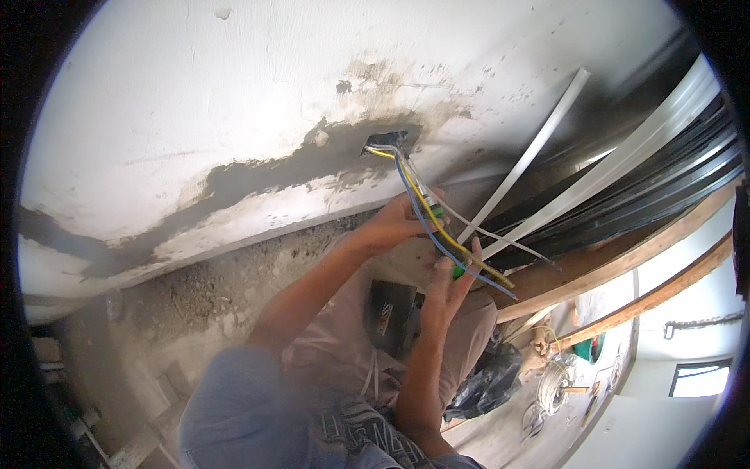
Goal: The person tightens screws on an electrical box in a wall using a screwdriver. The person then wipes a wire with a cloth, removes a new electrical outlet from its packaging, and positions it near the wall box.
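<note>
Yellow (449,236), blue (491,284) and pale grey (504,238) wires come out of a dark square wall box (389,143) set in a grey patched strip (266,178). My left hand (402,221) is closed on a green-and-silver tool (432,203) among the wires, its exact kind unclear. My right hand (455,277), lower and to the right, is closed around a green part, apparently of the same tool, beside the wire ends. A black case or pouch (388,316) lies between my legs.
White trunking (531,148), black lengths (656,180) and wooden planks (680,266) lean along the wall at right. Behind them are a cable coil (553,387), black plastic sheeting (480,384) and a green container (590,349). The floor (180,297) is dusty with rubble.
</note>
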A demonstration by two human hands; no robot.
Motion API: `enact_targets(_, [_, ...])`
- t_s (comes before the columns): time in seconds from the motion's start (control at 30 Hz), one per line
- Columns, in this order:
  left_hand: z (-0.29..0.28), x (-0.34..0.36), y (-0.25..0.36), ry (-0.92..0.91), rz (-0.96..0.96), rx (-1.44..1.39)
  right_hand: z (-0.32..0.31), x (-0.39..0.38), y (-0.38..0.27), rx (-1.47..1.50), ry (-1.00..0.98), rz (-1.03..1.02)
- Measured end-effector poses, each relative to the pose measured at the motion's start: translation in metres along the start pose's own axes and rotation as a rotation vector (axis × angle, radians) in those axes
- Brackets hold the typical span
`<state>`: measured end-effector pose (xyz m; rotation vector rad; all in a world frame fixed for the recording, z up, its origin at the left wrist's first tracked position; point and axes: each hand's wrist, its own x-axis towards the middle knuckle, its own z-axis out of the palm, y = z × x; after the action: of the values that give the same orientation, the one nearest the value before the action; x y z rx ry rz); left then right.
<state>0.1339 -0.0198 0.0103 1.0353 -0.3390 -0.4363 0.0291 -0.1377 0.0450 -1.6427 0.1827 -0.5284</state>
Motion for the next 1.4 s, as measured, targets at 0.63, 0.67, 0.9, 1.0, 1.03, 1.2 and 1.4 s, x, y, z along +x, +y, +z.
enact_targets(0.63, [0.013, 0.009, 0.003, 0.047, -0.117, 0.106, -0.004, 0.006, 0.05, -0.245, 0.081, -0.347])
enact_targets(0.67, [0.012, 0.008, 0.003, 0.065, -0.145, 0.19, 0.002, 0.004, 0.054, -0.076, 0.153, -0.265])
enact_targets(0.9, [0.006, 0.003, -0.01, 0.05, 0.048, -0.243, -0.014, 0.008, 0.025, 0.137, 0.018, 0.321])
enact_targets(1.0, [0.007, 0.013, -0.012, 0.089, -0.053, 0.072, -0.012, 0.013, 0.045, -0.32, 0.079, -0.31])
enact_targets(1.03, [0.005, 0.014, -0.014, 0.091, -0.047, 0.088, -0.005, 0.013, 0.045, -0.266, 0.13, -0.355])
enact_targets(1.2, [-0.001, 0.004, -0.011, 0.007, 0.092, -0.361, 0.006, 0.01, 0.003, 0.22, 0.131, 0.263])
enact_targets(1.4, [-0.004, 0.028, -0.007, 0.365, 0.184, -0.957, 0.004, 0.012, 0.05, -0.021, 0.159, -0.118])
